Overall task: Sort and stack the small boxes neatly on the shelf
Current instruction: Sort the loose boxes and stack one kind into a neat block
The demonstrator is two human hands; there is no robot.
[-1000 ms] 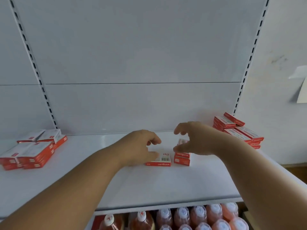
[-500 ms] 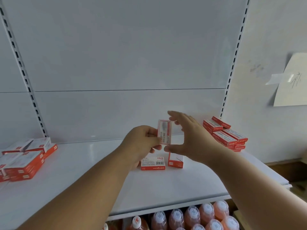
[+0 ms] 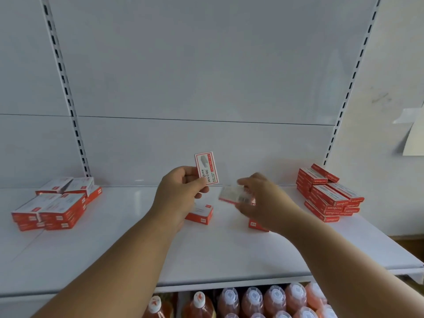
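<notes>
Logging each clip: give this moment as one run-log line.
left hand: holds upright box | right hand: holds blurred box | shelf: two loose boxes, side piles unsorted

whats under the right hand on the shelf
Under the right hand, which holds a blurred small box, a red and white box lies on the shelf. Only its front corner shows; the hand and wrist cover the rest.
</notes>
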